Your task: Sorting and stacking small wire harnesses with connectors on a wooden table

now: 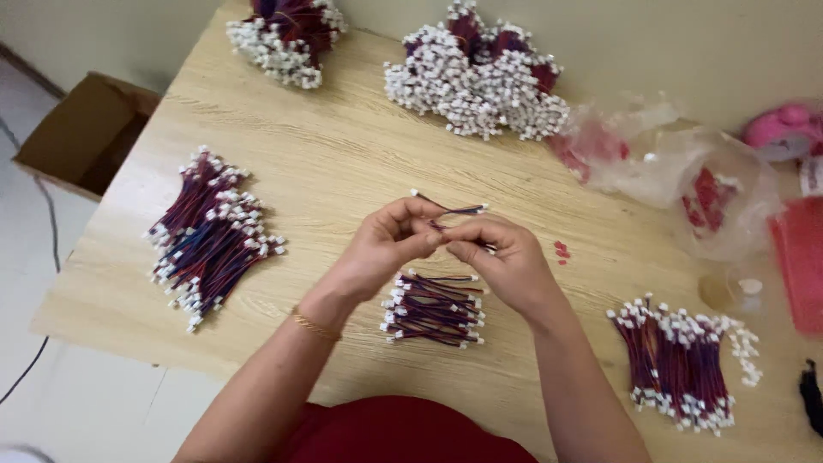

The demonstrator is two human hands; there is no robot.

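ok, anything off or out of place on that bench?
Mostly tidy. Two small red bits lie loose on the table by the right hand, apart from any pile. Both hands, left hand included, pinch one short wire lead.

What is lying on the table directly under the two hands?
Under the left hand and right hand lies a small pile of red and dark wires with white connectors on the wooden table. The pile's upper edge is partly hidden by the hands.

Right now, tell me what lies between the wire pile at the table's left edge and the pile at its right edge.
In the head view, a small wire bundle lies between the left pile and right pile, beneath both hands.
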